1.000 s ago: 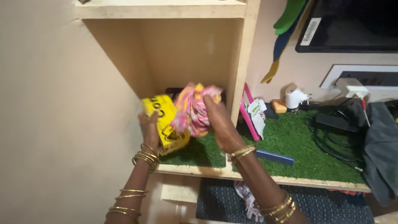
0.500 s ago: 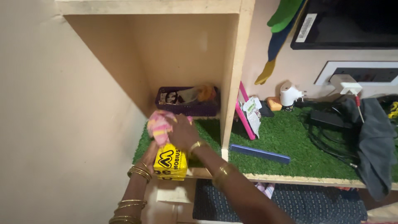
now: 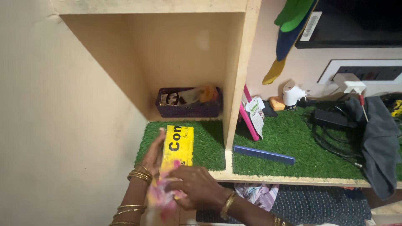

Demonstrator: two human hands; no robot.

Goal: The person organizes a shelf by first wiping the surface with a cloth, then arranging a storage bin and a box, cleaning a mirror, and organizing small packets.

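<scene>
Shelf [image 3: 234, 178] is lined with green artificial turf [image 3: 293, 146]. The yellow box [image 3: 178, 144], lying on it, is gripped along its side by the left hand [image 3: 153, 157]. A pink cloth [image 3: 161, 196] is clutched by the right hand [image 3: 194, 188] at the box's near end.

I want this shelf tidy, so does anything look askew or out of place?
The yellow box juts past the shelf's front edge. A dark cloth droops over the right end, beside tangled black cables.

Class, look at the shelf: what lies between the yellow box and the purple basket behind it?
Only bare green turf separates the yellow box from the purple basket, as the head view shows.
</scene>
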